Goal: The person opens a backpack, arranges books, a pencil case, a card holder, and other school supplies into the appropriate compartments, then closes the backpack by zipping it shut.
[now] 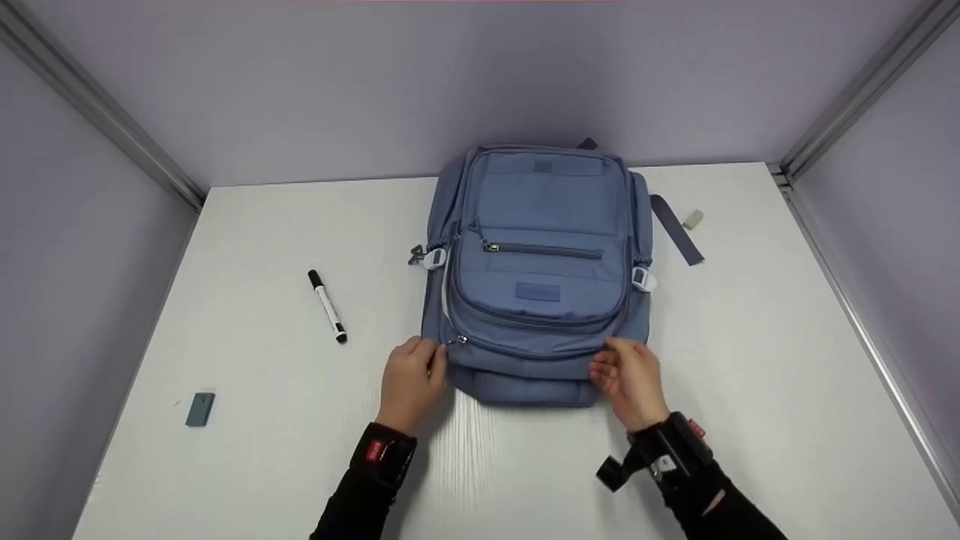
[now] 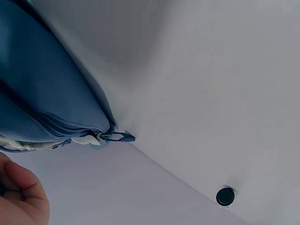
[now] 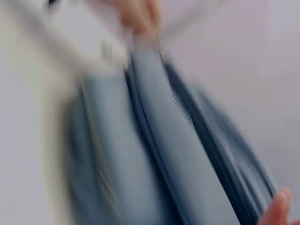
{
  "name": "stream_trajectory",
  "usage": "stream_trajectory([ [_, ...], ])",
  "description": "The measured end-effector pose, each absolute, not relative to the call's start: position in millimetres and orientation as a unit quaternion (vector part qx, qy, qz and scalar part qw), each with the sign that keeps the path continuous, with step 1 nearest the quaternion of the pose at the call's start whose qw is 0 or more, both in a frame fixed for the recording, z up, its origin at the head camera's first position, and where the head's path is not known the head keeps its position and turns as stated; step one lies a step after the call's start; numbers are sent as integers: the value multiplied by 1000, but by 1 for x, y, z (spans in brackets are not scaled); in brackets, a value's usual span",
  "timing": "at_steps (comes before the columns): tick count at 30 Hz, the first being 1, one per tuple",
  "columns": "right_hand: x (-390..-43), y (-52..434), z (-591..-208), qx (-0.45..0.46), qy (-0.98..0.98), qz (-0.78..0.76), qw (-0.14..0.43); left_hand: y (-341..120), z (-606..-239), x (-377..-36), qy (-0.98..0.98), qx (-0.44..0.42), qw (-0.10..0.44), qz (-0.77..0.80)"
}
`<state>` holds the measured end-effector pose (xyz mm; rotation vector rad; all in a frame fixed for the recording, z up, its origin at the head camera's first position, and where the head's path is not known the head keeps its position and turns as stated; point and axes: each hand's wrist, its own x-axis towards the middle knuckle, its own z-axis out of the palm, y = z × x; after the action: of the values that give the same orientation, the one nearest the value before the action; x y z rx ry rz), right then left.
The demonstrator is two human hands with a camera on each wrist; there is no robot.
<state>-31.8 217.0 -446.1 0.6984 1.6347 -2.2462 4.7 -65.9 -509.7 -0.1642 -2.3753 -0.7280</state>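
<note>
When handling blue backpack (image 1: pixel 551 206), front-up mid-table (image 1: pixel 765 360) toward far wall (image 1: pixel 337 90), expect soft, floppy, probably light fabric, not fragile; best taken by near seam corners. Pinching near-left edge beside zip pull (image 1: pixel 462 340) with left hand (image 1: pixel 411 384), near-right edge with right hand (image 1: pixel 631 382); cannot tell exact fabric caught. Reaching from near side, forearms (image 1: pixel 349 506) converging.

no text can be read; the patch (image 1: pixel 538 292) on the backpack (image 1: pixel 551 202) and red wristband tag (image 1: pixel 374 451) are indistinct.
</note>
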Motion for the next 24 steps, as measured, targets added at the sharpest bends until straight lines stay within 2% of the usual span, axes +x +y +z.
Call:
stream_trajectory([
  [4,0,181,-444,246,512,-802,184,-65,-508,8,-903,-62,316,-283],
  [8,10,150,-445,237,493,-808,216,-63,-505,11,-903,-67,314,-287],
  [15,-6,121,-453,249,496,-805,210,-60,-502,13,-897,-95,320,-290],
  [24,-18,133,-461,244,580,-750,203,-61,-504,13,-895,-104,336,-274],
])
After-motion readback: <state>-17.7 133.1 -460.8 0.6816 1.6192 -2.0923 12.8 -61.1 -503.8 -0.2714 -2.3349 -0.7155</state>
